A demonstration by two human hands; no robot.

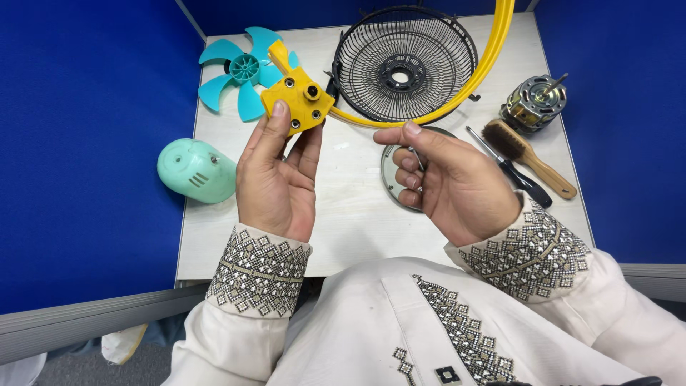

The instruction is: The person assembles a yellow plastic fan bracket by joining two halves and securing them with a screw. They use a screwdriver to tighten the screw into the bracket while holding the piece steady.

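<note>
Head view: left hand (277,175) raised above the worktop (350,207), grip pinching a yellow bracket (298,104) between thumb and fingers, bracket at the fingertips, over the teal fan blade (239,71). Right hand (454,186) beside it, fingers curled loosely, grip empty, above a grey ring (391,182). Black grille (404,64), motor (532,104), brush (527,154), mint housing (196,170) around.

You have one view only — a camera worn on your head, tilted steeply down over your chest and embroidered cream sleeves (261,275) onto the pale wooden tabletop (350,214). It faces forward and down toward the blue partition walls (86,143) that close in the desk. It sits close — your left hand (277,175) and right hand (450,182) fill the middle of the frame.
</note>
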